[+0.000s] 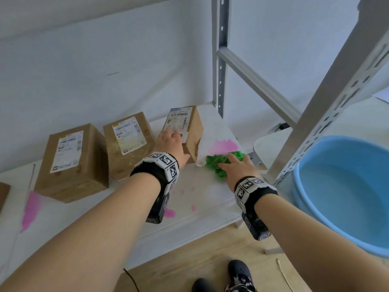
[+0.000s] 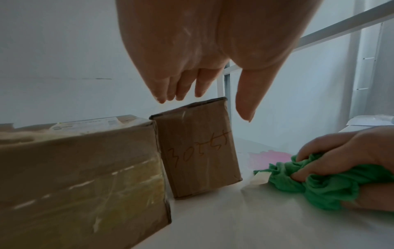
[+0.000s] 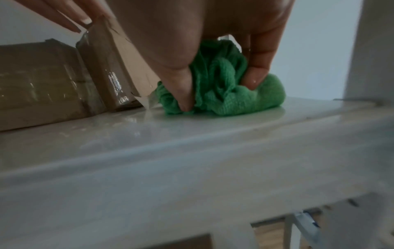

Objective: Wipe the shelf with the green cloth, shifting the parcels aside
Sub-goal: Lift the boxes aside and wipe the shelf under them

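Observation:
Three brown cardboard parcels stand on the white shelf (image 1: 200,199). My left hand (image 1: 174,135) lies with straight fingers on top of the rightmost parcel (image 1: 189,123), which leans to the left. In the left wrist view the left hand (image 2: 213,106) shows its fingers together and thumb apart just over that parcel (image 2: 196,148). My right hand (image 1: 229,162) grips the crumpled green cloth (image 1: 219,165) and presses it on the shelf right of the parcel. The right wrist view shows the right hand (image 3: 219,94) with thumb and fingers dug into the cloth (image 3: 268,91).
A pink stain (image 1: 223,146) lies just behind the cloth, and others mark the shelf at the left (image 1: 31,207) and near the front (image 1: 169,212). Middle parcel (image 1: 128,142) and left parcel (image 1: 71,161) stand close together. A blue basin (image 1: 345,190) holding water sits right of a slotted upright (image 1: 328,114).

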The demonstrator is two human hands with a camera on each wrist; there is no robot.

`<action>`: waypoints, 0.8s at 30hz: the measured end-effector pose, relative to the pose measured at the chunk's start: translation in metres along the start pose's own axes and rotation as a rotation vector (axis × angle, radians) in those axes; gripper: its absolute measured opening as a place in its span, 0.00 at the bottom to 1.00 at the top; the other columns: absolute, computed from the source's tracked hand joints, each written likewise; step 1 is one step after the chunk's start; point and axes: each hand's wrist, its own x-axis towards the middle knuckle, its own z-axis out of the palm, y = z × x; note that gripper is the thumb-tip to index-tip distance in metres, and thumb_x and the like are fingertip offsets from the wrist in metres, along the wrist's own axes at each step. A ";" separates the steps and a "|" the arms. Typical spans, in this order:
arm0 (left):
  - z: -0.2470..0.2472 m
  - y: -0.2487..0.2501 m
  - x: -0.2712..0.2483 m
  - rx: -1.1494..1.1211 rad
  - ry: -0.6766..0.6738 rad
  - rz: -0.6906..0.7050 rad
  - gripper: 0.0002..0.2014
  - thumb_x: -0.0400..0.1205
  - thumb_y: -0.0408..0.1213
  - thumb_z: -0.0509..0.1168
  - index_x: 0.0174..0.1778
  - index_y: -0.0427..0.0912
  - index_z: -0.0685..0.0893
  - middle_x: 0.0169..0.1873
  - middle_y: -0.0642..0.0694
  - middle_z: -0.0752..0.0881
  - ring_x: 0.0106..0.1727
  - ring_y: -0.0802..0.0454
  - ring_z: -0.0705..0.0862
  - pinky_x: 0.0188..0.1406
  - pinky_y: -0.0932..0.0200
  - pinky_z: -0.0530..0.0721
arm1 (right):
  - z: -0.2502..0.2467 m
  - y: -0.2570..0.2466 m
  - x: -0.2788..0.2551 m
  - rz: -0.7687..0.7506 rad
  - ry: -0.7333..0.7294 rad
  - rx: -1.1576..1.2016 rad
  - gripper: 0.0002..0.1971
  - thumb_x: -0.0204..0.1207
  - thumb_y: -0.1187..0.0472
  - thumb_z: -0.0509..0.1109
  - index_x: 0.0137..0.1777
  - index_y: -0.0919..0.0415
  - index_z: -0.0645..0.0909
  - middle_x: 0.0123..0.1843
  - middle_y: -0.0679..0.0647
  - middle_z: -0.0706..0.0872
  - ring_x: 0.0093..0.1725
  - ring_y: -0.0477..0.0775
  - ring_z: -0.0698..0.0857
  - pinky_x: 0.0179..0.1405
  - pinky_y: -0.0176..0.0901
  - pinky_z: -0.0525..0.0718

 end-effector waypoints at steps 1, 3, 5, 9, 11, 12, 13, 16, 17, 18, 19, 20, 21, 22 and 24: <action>0.000 0.002 0.002 0.000 -0.004 -0.019 0.42 0.80 0.51 0.65 0.82 0.34 0.53 0.82 0.36 0.56 0.84 0.41 0.55 0.84 0.50 0.52 | 0.000 -0.004 0.002 -0.005 -0.026 -0.005 0.28 0.79 0.64 0.59 0.76 0.39 0.67 0.79 0.49 0.61 0.78 0.71 0.58 0.68 0.53 0.79; 0.000 0.004 0.008 -0.007 0.001 -0.055 0.40 0.79 0.53 0.65 0.81 0.34 0.59 0.80 0.35 0.61 0.81 0.40 0.61 0.81 0.48 0.59 | 0.003 -0.012 0.005 -0.039 -0.068 -0.001 0.27 0.79 0.65 0.60 0.76 0.41 0.67 0.79 0.49 0.60 0.79 0.71 0.55 0.63 0.54 0.82; 0.000 0.006 0.013 -0.039 0.011 -0.092 0.36 0.78 0.54 0.65 0.77 0.37 0.66 0.75 0.36 0.69 0.75 0.39 0.69 0.76 0.47 0.69 | 0.006 -0.014 0.002 -0.134 -0.068 -0.019 0.26 0.80 0.62 0.60 0.75 0.40 0.68 0.78 0.48 0.62 0.78 0.68 0.57 0.60 0.54 0.84; -0.003 0.014 0.016 -0.086 0.009 -0.144 0.32 0.74 0.57 0.68 0.68 0.42 0.71 0.63 0.38 0.77 0.61 0.39 0.79 0.61 0.46 0.81 | 0.002 0.005 0.008 -0.181 -0.038 -0.028 0.20 0.81 0.55 0.60 0.73 0.43 0.73 0.72 0.50 0.67 0.70 0.61 0.72 0.58 0.52 0.83; -0.001 0.018 0.014 -0.132 -0.024 -0.179 0.35 0.71 0.57 0.71 0.69 0.46 0.68 0.63 0.38 0.75 0.59 0.39 0.80 0.59 0.49 0.82 | -0.005 0.015 0.017 -0.105 0.014 0.013 0.18 0.81 0.54 0.60 0.69 0.48 0.78 0.68 0.52 0.71 0.64 0.61 0.79 0.51 0.49 0.81; 0.001 0.019 0.014 -0.161 -0.034 -0.194 0.36 0.70 0.57 0.72 0.69 0.48 0.67 0.63 0.38 0.75 0.57 0.40 0.81 0.57 0.50 0.82 | -0.008 0.018 0.021 -0.072 0.027 0.025 0.17 0.80 0.54 0.59 0.67 0.50 0.79 0.66 0.53 0.72 0.61 0.61 0.81 0.47 0.47 0.78; 0.004 0.020 0.013 -0.186 -0.038 -0.206 0.37 0.69 0.58 0.73 0.69 0.49 0.66 0.63 0.39 0.75 0.56 0.41 0.82 0.55 0.52 0.82 | -0.009 0.019 0.024 -0.055 0.022 0.021 0.17 0.80 0.54 0.59 0.66 0.52 0.79 0.65 0.53 0.72 0.60 0.62 0.81 0.45 0.47 0.76; 0.006 0.023 0.013 -0.254 -0.013 -0.241 0.36 0.70 0.56 0.72 0.69 0.50 0.64 0.63 0.39 0.76 0.54 0.41 0.82 0.52 0.53 0.81 | -0.008 0.012 0.023 -0.126 -0.034 -0.050 0.18 0.80 0.53 0.60 0.69 0.51 0.77 0.70 0.56 0.68 0.63 0.63 0.79 0.50 0.49 0.79; 0.006 0.023 0.014 -0.266 0.003 -0.253 0.35 0.70 0.57 0.71 0.69 0.49 0.64 0.62 0.39 0.76 0.53 0.41 0.82 0.51 0.53 0.82 | -0.007 0.008 0.021 -0.173 -0.057 -0.080 0.19 0.79 0.54 0.61 0.70 0.49 0.75 0.71 0.57 0.66 0.64 0.64 0.78 0.53 0.50 0.80; 0.004 0.022 0.014 -0.275 0.024 -0.265 0.35 0.70 0.58 0.70 0.68 0.49 0.65 0.62 0.38 0.77 0.52 0.41 0.83 0.51 0.53 0.83 | -0.005 0.004 0.020 -0.216 -0.079 -0.108 0.20 0.79 0.55 0.62 0.71 0.47 0.75 0.72 0.57 0.65 0.64 0.64 0.78 0.54 0.50 0.80; 0.001 0.021 0.014 -0.289 0.055 -0.273 0.34 0.70 0.58 0.70 0.68 0.48 0.65 0.61 0.38 0.77 0.51 0.42 0.82 0.50 0.53 0.83 | -0.004 0.001 0.020 -0.246 -0.093 -0.132 0.20 0.79 0.56 0.63 0.71 0.47 0.75 0.72 0.57 0.65 0.64 0.64 0.78 0.53 0.49 0.80; -0.003 0.019 0.013 -0.309 0.087 -0.282 0.34 0.71 0.58 0.69 0.67 0.48 0.65 0.61 0.38 0.77 0.49 0.44 0.81 0.47 0.53 0.82 | -0.005 0.000 0.022 -0.256 -0.104 -0.142 0.20 0.79 0.57 0.63 0.70 0.47 0.75 0.71 0.56 0.65 0.63 0.63 0.79 0.53 0.48 0.80; -0.008 0.017 0.012 -0.332 0.117 -0.289 0.33 0.72 0.57 0.69 0.68 0.47 0.66 0.61 0.38 0.76 0.47 0.46 0.79 0.44 0.55 0.80 | -0.008 -0.001 0.026 -0.246 -0.111 -0.130 0.19 0.79 0.57 0.63 0.70 0.48 0.75 0.70 0.56 0.67 0.62 0.63 0.80 0.53 0.49 0.80; -0.012 0.014 0.010 -0.355 0.142 -0.296 0.33 0.72 0.56 0.69 0.69 0.47 0.66 0.61 0.38 0.75 0.45 0.46 0.77 0.42 0.56 0.77 | -0.012 -0.002 0.031 -0.222 -0.103 -0.099 0.19 0.79 0.58 0.61 0.70 0.50 0.76 0.69 0.56 0.68 0.62 0.63 0.80 0.56 0.50 0.80; -0.019 0.009 0.006 -0.399 0.178 -0.306 0.33 0.73 0.55 0.69 0.70 0.46 0.66 0.63 0.38 0.75 0.49 0.44 0.79 0.45 0.56 0.76 | -0.023 -0.003 0.046 -0.147 -0.002 0.002 0.17 0.79 0.60 0.59 0.67 0.56 0.77 0.66 0.57 0.71 0.61 0.64 0.80 0.59 0.52 0.79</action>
